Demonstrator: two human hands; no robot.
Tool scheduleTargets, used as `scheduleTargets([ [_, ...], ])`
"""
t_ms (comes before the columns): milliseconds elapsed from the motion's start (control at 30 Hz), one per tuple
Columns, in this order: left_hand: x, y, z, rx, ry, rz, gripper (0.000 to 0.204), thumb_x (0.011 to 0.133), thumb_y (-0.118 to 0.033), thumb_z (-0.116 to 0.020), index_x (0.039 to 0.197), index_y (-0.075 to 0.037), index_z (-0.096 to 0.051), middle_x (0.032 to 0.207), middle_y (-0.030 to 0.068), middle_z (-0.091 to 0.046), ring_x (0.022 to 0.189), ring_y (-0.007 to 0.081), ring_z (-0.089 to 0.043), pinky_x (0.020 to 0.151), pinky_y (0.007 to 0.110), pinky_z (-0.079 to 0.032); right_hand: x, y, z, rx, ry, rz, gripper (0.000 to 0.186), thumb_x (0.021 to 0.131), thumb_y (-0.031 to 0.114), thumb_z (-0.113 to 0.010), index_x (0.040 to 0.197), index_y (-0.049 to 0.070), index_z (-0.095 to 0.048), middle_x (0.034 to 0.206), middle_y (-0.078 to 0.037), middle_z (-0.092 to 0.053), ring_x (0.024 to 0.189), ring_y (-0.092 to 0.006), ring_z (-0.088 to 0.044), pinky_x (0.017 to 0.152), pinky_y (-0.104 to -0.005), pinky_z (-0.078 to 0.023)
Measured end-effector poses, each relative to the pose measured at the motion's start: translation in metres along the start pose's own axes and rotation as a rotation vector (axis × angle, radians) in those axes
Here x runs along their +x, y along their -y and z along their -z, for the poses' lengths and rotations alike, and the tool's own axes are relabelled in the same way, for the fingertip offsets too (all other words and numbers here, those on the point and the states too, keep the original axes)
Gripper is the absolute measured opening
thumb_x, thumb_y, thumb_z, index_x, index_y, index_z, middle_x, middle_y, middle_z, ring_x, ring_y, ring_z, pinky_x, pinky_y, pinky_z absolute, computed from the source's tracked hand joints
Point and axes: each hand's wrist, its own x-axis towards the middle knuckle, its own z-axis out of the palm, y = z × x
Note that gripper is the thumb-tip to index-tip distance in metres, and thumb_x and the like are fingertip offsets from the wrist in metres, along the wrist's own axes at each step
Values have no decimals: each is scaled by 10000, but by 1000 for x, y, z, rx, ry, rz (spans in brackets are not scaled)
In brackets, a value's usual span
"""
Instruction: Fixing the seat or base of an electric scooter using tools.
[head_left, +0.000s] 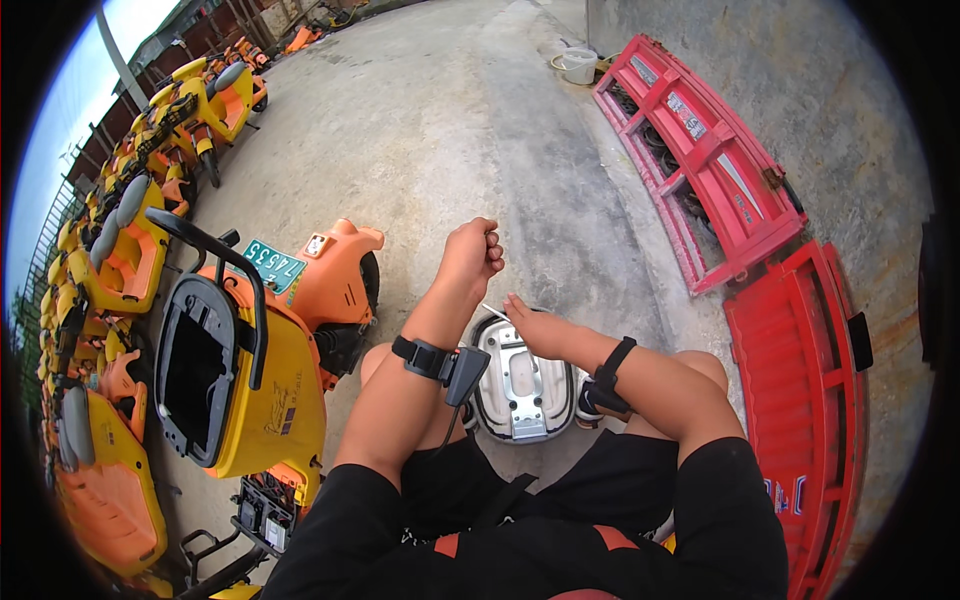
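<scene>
My left hand (472, 258) is raised in front of me with its fingers curled closed. Whatever it may hold is hidden. Just below and to its right, my right hand (541, 330) is bent inward, and a thin white stick (493, 311) juts from its fingers toward my left wrist. Its exact kind is too small to tell. Between my knees lies an upturned scooter seat (490, 400), with a dark rim and pale underside. A silvery metal bracket (525, 385) is fixed along its middle. Both hands are above the seat's far end.
To my left stands a yellow and orange scooter (285, 385) with its seat opening bare and a black grab rail (262, 330). Rows of similar scooters (130, 240) line the far left. Red metal panels (700, 150) lean along the concrete wall at right. A white bucket (578, 66) stands farther off.
</scene>
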Motion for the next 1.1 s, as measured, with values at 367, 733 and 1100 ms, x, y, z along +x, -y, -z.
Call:
scheduleTargets([
  [367,-1,1,3,17,19,-5,86,922,-129,-511,942,-47,-521,669,-6,-433,579,124,-415,526,285,-354,-9,-20,41,-327,-82,152,136,756,165,-696,856,132,-781,1365,-49,-567,1339,-295,-418,1016,-474,-405],
  [733,-1,3,1,14,20,2,65,920,-120,-519,912,-55,-519,655,-11,-423,564,126,-410,517,288,-351,7,-18,17,244,93,-282,244,846,168,-552,941,106,-768,1089,-208,-687,992,-397,-653,872,-485,-512],
  [1100,-2,0,3,15,13,-1,62,924,-120,-514,908,-60,-511,658,-9,-426,564,125,-410,517,289,-350,0,-16,32,110,100,-138,290,829,89,-578,1069,143,-732,1104,-211,-677,1044,-384,-638,861,-464,-510],
])
